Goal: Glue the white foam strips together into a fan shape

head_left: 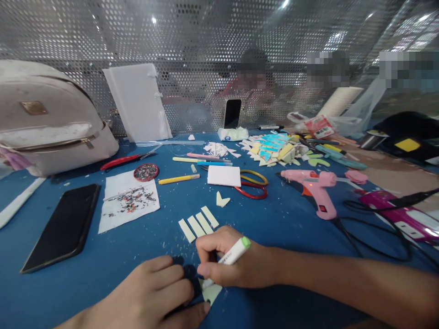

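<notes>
My right hand is closed round a white marker pen with a light green end, held at a slant. The pen's lower end meets a small pale green cut piece on the table. My left hand has its fingers curled, with the thumb tip pressing the edge of that piece; its fingertips are partly hidden. Just beyond my right hand lie several pale green strips in a row. Past them rests a small V-notched pale piece.
A pink glue gun with a black cable lies right, near a magenta power strip. Scissors lie under a white block. Cut pieces are heaped behind. Left are a dark phone, beads on paper and a backpack.
</notes>
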Motion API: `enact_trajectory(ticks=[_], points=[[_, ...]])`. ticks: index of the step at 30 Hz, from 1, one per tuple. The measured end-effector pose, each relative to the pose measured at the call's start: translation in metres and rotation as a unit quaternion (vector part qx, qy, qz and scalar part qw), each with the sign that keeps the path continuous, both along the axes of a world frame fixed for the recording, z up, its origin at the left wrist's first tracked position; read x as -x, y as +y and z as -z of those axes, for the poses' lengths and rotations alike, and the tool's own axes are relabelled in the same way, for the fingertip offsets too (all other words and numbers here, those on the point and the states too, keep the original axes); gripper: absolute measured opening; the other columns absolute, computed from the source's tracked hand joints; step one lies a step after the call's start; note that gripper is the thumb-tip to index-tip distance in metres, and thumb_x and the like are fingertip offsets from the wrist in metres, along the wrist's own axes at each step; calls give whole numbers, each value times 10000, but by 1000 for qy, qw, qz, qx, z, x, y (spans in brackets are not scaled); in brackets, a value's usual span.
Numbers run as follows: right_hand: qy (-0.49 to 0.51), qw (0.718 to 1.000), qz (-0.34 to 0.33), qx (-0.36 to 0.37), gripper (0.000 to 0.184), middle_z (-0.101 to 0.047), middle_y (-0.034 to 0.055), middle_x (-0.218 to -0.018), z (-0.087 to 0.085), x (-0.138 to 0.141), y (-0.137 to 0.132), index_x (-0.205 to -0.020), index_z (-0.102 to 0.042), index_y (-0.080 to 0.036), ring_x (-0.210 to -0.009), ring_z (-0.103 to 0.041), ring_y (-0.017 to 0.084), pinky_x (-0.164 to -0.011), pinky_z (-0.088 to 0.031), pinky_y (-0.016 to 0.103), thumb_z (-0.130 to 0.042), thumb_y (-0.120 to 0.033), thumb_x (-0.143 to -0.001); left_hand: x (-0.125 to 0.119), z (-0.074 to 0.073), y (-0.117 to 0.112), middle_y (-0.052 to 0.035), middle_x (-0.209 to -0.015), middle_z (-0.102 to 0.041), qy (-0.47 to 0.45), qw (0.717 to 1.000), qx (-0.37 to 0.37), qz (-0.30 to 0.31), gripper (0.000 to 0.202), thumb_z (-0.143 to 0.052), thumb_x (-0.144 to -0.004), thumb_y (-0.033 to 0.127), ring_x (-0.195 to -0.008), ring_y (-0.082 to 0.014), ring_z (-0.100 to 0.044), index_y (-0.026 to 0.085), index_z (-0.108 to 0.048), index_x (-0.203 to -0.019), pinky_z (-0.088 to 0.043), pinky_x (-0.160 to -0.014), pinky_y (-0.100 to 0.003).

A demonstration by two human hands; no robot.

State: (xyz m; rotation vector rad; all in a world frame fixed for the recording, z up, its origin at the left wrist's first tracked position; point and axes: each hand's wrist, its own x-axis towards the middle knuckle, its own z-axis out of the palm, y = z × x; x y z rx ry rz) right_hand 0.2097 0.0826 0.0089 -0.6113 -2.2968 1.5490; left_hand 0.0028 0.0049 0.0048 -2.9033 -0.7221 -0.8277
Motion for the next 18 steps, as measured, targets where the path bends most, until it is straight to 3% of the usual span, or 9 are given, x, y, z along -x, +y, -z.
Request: enact_trajectory(ticks=[7, 13, 18], points=[[30, 999, -30, -8, 328, -511, -60, -593, 4, 0, 1, -680, -502, -171, -528, -438, 61, -504, -315, 166, -609, -415, -872, 3, -6, 0, 17, -665, -626, 10, 1000, 6, 12, 204, -512, -990, 103, -578, -140, -542, 170, -679, -894, -385, -542, -309], [49, 996, -76, -20, 397, -397, -68, -538, 3, -2, 3, -608, -387, -179, -488, -350, 54, -477, -263, 184, -528, -386, -916, 5, 2, -1, 16, -671, -631, 12, 1000, 18, 11, 187, -522, -992, 123, -578, -140, -537, 185, -671, -898, -384, -557, -316], [60, 996, -66, -8, 376, -406, -71, -544, 2, -1, 2, -622, -405, -176, -498, -357, 52, -475, -275, 172, -545, -365, -915, 3, 4, -1, 19, -662, -616, 2, 999, 32, -1, 178, -545, -985, 131, -580, -136, -543, 178, -645, -845, -384, -556, -310]])
